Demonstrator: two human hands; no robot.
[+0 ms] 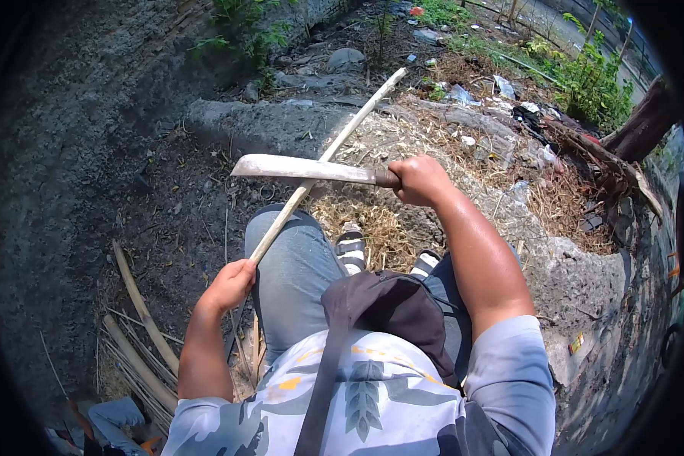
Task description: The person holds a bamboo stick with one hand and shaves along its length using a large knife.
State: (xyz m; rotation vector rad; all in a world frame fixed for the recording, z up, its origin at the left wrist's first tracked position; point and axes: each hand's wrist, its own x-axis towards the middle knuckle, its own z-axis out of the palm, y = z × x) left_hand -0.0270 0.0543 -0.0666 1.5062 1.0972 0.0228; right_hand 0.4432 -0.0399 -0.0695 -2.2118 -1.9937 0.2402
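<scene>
A long pale stick slants up and away to the right, its lower end held in my left hand beside my left knee. My right hand is closed round the dark handle of a machete. The broad blade points left and crosses over the middle of the stick. Whether blade and stick touch, I cannot tell. Below them are my knees in jeans and my sandalled feet, with pale shavings on the ground around the feet.
Several long sticks and curved strips lie at the lower left, near another person's trouser leg. A rough wall rises at the left. A stone ledge, a tree trunk and scattered litter are at the right. A dark bag rests on my lap.
</scene>
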